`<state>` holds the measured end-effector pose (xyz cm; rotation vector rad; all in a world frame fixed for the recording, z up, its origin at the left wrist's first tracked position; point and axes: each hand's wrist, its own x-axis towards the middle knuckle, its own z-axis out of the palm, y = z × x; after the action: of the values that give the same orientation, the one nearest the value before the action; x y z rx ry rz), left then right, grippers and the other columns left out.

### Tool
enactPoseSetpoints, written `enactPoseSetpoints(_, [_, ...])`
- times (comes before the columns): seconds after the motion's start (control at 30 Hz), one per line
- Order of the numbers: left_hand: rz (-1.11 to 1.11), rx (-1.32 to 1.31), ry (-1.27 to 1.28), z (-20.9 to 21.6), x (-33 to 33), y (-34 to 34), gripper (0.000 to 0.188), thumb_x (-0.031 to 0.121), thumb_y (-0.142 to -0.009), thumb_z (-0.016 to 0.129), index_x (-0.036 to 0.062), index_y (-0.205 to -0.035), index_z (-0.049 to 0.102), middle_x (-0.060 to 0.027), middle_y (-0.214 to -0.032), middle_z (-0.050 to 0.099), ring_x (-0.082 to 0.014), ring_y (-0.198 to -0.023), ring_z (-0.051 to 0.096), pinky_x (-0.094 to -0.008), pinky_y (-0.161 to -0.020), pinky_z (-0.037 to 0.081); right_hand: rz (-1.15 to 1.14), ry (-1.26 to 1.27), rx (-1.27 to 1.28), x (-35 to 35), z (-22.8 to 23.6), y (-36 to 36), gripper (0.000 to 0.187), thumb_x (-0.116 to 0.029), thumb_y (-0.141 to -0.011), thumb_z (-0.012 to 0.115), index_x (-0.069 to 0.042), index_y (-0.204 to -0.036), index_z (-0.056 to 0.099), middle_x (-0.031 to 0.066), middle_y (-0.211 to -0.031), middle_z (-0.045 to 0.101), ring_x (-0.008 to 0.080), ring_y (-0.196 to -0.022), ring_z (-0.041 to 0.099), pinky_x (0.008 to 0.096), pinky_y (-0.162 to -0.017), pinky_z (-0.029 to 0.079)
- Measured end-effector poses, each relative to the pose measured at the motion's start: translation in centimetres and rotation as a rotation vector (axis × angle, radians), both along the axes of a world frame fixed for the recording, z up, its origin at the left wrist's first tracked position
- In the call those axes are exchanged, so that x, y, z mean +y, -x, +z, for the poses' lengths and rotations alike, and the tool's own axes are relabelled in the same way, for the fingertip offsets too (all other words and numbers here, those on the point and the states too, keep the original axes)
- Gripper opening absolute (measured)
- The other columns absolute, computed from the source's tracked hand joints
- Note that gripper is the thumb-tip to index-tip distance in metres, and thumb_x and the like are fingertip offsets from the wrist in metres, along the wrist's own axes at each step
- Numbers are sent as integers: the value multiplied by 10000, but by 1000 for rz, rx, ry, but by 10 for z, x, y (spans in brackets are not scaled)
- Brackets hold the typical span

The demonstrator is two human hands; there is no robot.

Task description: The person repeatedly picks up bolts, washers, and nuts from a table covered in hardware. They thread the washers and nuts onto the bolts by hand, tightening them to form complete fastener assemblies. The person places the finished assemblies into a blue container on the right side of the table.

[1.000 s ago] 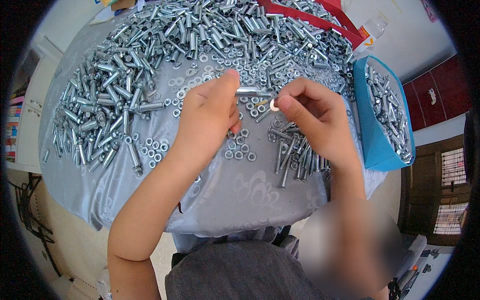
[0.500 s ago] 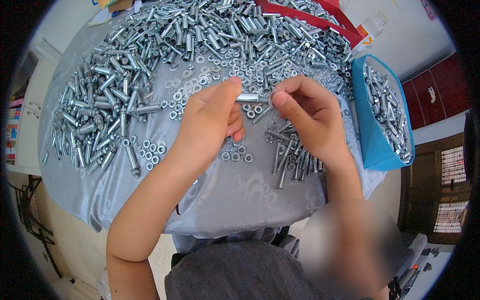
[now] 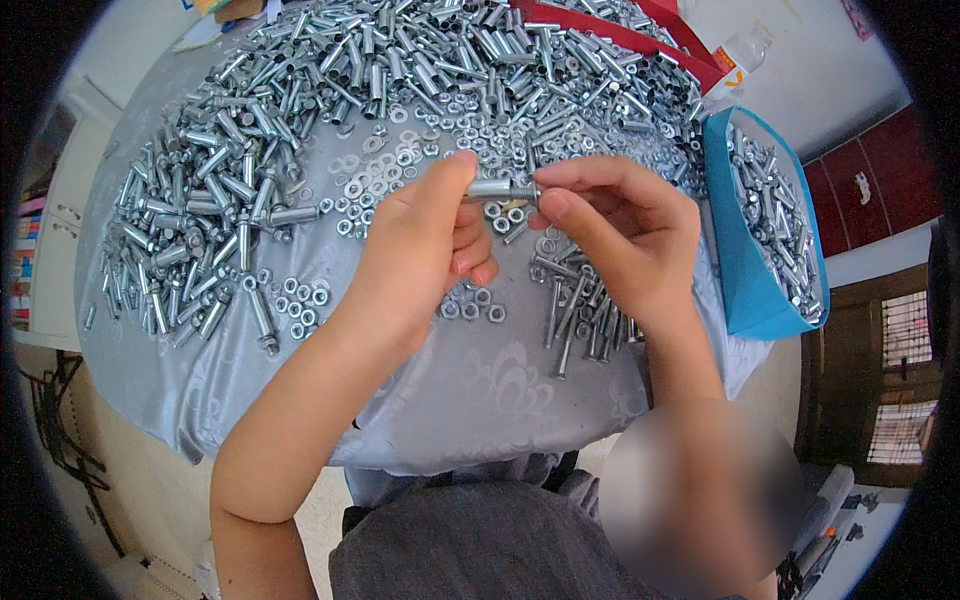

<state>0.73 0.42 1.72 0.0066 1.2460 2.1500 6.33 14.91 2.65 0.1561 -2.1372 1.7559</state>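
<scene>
My left hand point(image 3: 420, 240) is closed round a shiny metal sleeve anchor point(image 3: 490, 189), held level over the table with its threaded end to the right. At that end my right hand point(image 3: 635, 230) pinches a small washer or nut point(image 3: 538, 190) between thumb and forefinger; which of the two I cannot tell. The washer or nut is at the thread's tip. Below my right hand lies a small heap of long bolts point(image 3: 563, 330). A few loose nuts point(image 3: 470, 305) rest on the cloth beneath my left fingers.
Anchors with sleeves point(image 3: 200, 210) are piled at the left, loose sleeves point(image 3: 390, 65) at the back. Nuts and washers point(image 3: 375, 165) spread across the middle. A blue box point(image 3: 755, 290) of bolts stands right, a red tray point(image 3: 610, 38) and a plastic bottle point(image 3: 745, 55) far right.
My right fingers have shifted slightly left and changed their pinch at the thread's end, the forefinger now straighter. The sleeve anchor has moved a little left and up with my left hand.
</scene>
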Motion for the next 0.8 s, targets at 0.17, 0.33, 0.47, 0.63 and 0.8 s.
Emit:
enactPoseSetpoints(0.17, [13,33,31,1,-1,2,341,323,-843,488,132,-611,328,37,-495,240,-84,-420,280,-260,-448,289,-37,-174,139,-1,-7,5,174,-28,-720,661,-9,-889,623,69,-799,629,113,-680,579,232,-620,467])
enactPoseSetpoints(0.33, [-39,-15,6,-2,2,2,371,332,-843,486,144,-588,294,40,-496,238,-85,-417,267,-258,-445,273,-82,-419,246,1,-5,5,199,-36,-683,682,-33,-876,631,77,-774,618,143,-632,575,245,-571,456])
enactPoseSetpoints(0.47, [-83,-85,-64,0,-3,4,406,345,-842,485,157,-558,263,42,-490,222,-82,-419,252,-255,-448,265,-28,-516,192,9,8,2,165,-49,-655,693,-29,-809,638,73,-742,590,172,-644,556,265,-574,436])
enactPoseSetpoints(0.63, [-18,-99,-45,1,-3,9,427,350,-841,484,166,-544,238,45,-487,206,-77,-426,252,-248,-457,267,27,-906,36,34,10,-1,106,-82,-627,670,-65,-730,654,69,-662,503,239,-694,490,332,-637,407])
enactPoseSetpoints(0.8, [-16,-81,-27,0,-3,9,420,346,-843,481,159,-555,240,43,-488,204,-77,-430,253,-254,-456,273,-15,-1052,-40,35,3,-1,116,-103,-633,650,-68,-742,663,85,-675,515,261,-729,497,350,-656,414])
